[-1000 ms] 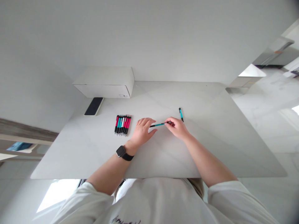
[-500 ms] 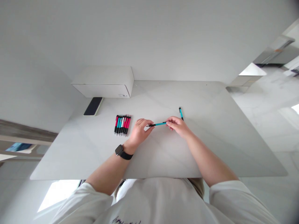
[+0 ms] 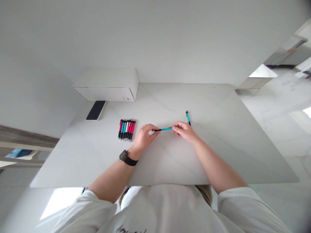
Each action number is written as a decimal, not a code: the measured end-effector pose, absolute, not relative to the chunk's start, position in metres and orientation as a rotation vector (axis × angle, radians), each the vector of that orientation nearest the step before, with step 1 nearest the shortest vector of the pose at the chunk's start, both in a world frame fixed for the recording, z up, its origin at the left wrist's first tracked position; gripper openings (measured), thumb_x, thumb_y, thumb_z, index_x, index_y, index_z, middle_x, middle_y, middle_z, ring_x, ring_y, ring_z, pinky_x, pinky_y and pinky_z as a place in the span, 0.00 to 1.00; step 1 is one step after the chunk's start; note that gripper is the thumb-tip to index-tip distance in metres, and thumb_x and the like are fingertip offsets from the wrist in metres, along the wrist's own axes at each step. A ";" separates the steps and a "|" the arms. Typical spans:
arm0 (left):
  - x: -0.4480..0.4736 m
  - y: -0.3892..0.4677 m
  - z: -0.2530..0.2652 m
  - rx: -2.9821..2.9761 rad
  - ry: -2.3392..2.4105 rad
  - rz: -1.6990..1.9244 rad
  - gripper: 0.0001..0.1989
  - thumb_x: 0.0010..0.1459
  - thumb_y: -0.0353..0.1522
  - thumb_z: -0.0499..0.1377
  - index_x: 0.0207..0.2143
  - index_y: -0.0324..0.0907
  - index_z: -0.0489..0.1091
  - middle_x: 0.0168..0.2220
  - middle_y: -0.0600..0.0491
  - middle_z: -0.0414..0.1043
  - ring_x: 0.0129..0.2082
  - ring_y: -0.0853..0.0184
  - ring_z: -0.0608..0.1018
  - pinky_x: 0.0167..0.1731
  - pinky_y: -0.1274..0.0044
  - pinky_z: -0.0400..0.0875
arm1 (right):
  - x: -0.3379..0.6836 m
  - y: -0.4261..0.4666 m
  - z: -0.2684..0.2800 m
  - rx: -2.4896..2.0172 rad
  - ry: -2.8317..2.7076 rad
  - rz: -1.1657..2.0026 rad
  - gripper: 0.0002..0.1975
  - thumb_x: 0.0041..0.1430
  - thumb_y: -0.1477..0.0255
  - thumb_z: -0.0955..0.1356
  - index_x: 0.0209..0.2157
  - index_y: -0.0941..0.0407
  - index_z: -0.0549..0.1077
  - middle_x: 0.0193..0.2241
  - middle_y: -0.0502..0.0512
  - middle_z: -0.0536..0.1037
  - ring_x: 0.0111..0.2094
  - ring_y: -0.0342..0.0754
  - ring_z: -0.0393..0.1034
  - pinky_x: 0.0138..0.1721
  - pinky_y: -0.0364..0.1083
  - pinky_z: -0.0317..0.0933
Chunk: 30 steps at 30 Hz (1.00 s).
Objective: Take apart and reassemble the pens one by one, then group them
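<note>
A turquoise and black pen lies level between my hands, above the middle of the table. My left hand pinches its black grip end between thumb and fingers. My right hand is closed on the other end, near the clip. Just beyond my right hand, a second turquoise pen rests on the table, its lower end close to my fingers. Left of my left hand, several red, turquoise and white pens lie side by side in a row, tips toward me.
A white box stands against the wall at the back left of the white table. In front of it lies a dark-screened phone. A black watch is on my left wrist.
My left thumb and fingers have closed onto the grip end of the pen. My right hand has kept its hold, and the other pens lie as before.
</note>
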<state>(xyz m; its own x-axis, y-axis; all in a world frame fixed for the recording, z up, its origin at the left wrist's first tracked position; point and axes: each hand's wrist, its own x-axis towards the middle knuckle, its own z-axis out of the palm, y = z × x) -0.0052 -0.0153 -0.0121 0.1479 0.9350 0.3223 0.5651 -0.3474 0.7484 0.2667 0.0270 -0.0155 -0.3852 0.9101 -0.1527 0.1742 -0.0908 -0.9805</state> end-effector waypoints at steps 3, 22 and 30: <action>-0.006 -0.014 -0.014 1.886 1.474 1.042 0.07 0.62 0.39 0.67 0.40 0.47 0.81 0.39 0.50 0.82 0.40 0.60 0.81 0.41 0.69 0.74 | 0.267 0.028 -0.017 -1.190 -1.578 1.525 0.18 0.61 0.53 0.72 0.39 0.54 0.77 0.34 0.54 0.81 0.28 0.44 0.71 0.29 0.43 0.68; -0.010 -0.012 -0.015 1.455 1.403 1.047 0.13 0.55 0.43 0.71 0.37 0.44 0.82 0.39 0.48 0.84 0.38 0.60 0.83 0.39 0.70 0.76 | 0.260 0.019 -0.012 -1.240 -1.737 1.158 0.14 0.62 0.57 0.73 0.42 0.51 0.80 0.31 0.52 0.82 0.30 0.48 0.76 0.34 0.47 0.70; -0.009 -0.011 -0.017 1.283 1.310 1.069 0.15 0.53 0.42 0.73 0.37 0.41 0.81 0.39 0.47 0.84 0.35 0.63 0.82 0.34 0.73 0.75 | 0.258 0.013 -0.003 -1.171 -1.911 0.750 0.09 0.67 0.62 0.71 0.42 0.50 0.81 0.36 0.53 0.84 0.34 0.50 0.77 0.38 0.48 0.70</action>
